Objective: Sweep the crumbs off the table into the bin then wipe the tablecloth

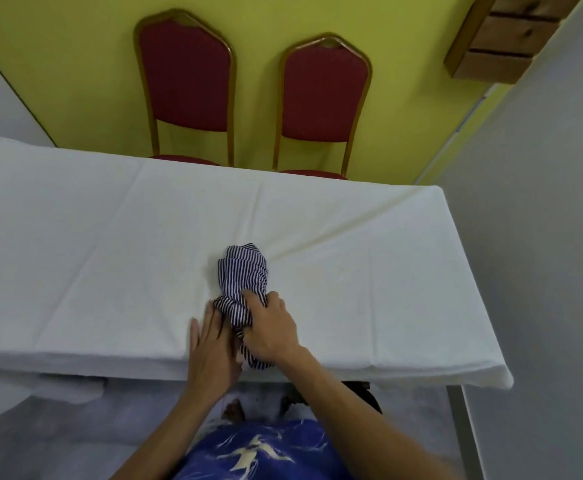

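Note:
A white tablecloth (110, 244) covers the long table in front of me. A bunched blue-and-white striped cloth (245, 271) lies on it near the front edge, its near end hanging over the edge. My right hand (271, 329) grips the cloth's near part. My left hand (210, 351) lies flat with fingers together at the table's front edge, right beside the cloth and touching it. I cannot make out any crumbs on the tablecloth. No bin is in view.
Two red padded chairs (186, 81) (323, 95) with gold frames stand behind the table's far side against a yellow wall. A wooden shelf (505, 32) hangs at top right. A metal table leg (461, 420) shows at the right front corner.

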The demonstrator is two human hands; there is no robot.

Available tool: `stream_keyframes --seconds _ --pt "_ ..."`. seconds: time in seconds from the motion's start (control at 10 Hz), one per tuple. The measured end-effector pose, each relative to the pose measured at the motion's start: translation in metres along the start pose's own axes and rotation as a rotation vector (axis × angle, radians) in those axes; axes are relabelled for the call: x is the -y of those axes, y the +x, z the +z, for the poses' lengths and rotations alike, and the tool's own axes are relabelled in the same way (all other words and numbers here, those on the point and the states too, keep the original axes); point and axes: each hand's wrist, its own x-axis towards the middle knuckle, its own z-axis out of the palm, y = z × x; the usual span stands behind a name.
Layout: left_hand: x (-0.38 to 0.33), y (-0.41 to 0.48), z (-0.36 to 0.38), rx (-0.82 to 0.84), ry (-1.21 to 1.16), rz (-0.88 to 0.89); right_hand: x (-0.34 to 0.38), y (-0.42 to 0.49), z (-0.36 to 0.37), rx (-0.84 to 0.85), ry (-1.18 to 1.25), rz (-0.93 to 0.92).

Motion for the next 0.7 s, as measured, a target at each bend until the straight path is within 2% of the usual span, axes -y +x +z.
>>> stream_keyframes --seconds 0.1,0.2,0.3,0.4,0.6,0.7 --pt "-0.005 0.001 -0.004 -0.038 -0.005 -0.039 -0.028 0.003 -0.022 -0.015 -0.036 -0.010" --pt "-0.008 0.001 -0.002 -0.047 -0.030 -0.054 -0.076 0.001 -0.041 -0.142 -0.125 0.060" --pt "-0.014 0.000 -0.007 -0.030 -0.052 -0.084 -0.116 -0.003 -0.061 -0.272 -0.140 0.248" --pt "-0.021 0.006 -0.015 0.007 -0.092 -0.161 -0.126 0.001 -0.065 -0.346 -0.197 0.284" --pt "-0.050 0.023 -0.039 0.147 -0.107 -0.248 -0.117 0.002 -0.069 -0.274 -0.311 0.253" --pt "-0.052 0.064 -0.073 0.141 -0.076 -0.151 -0.095 0.022 -0.097 -0.168 -0.152 0.191"
